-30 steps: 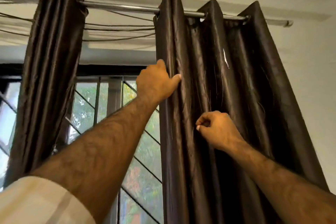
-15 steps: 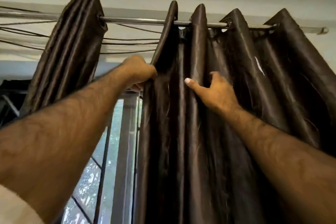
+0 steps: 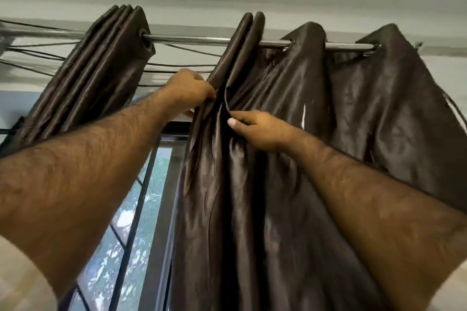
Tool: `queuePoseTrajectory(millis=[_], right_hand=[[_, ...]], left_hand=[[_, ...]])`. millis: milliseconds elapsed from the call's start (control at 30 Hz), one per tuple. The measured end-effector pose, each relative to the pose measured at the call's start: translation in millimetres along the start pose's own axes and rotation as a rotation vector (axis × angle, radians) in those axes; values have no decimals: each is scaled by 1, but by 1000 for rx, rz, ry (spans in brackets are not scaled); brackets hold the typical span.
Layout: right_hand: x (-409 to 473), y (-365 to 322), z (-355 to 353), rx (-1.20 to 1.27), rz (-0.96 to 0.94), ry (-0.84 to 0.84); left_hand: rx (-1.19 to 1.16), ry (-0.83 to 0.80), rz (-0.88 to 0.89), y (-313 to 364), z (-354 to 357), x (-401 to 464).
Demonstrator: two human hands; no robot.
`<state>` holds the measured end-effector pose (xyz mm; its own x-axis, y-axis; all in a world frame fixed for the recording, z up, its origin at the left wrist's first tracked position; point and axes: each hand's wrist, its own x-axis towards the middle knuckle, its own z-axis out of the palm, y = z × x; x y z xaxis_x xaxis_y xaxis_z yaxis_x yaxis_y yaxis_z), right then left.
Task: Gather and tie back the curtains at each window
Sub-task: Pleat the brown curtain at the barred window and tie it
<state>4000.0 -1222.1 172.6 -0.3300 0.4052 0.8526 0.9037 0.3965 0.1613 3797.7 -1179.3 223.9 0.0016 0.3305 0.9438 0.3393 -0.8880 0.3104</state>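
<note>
Two dark brown eyelet curtains hang from a metal rod (image 3: 192,40). The left curtain (image 3: 101,68) is bunched tight at the left. The right curtain (image 3: 316,134) is partly spread. My left hand (image 3: 192,88) grips that curtain's leading edge high up, just under the rod. Close beside it, my right hand (image 3: 255,129) pinches a fold of the same curtain with thumb and fingers. The first two pleats are pressed together above my hands.
Behind the gap between the curtains is a window (image 3: 141,199) with a dark metal grille and greenery outside. Several thin wires (image 3: 38,58) run along the wall behind the rod. A white wall lies at the far right.
Both hands have risen toward the rod and drawn together. The right hand went from flat on a pleat to pinching a fold, and the two leading pleats closed up.
</note>
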Motion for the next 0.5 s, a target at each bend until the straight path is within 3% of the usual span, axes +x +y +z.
queuePoseTrajectory(millis=[33, 100, 167, 267, 400, 500], right_hand=[[-1, 7, -7, 18, 1, 53], [-6, 25, -26, -37, 33, 337], [-16, 50, -46, -241, 119, 629], [-38, 92, -69, -453, 369, 811], [-43, 113, -78, -65, 469, 661], [-30, 106, -69, 5, 320, 527]], left_hand=[[-27, -2, 1, 2, 4, 0], [-85, -26, 3, 7, 12, -1], [-138, -45, 8, 12, 23, -1], [-226, -73, -10, 25, 41, 0], [-323, -78, -44, 38, 56, 2], [-326, -53, 0, 43, 66, 9]])
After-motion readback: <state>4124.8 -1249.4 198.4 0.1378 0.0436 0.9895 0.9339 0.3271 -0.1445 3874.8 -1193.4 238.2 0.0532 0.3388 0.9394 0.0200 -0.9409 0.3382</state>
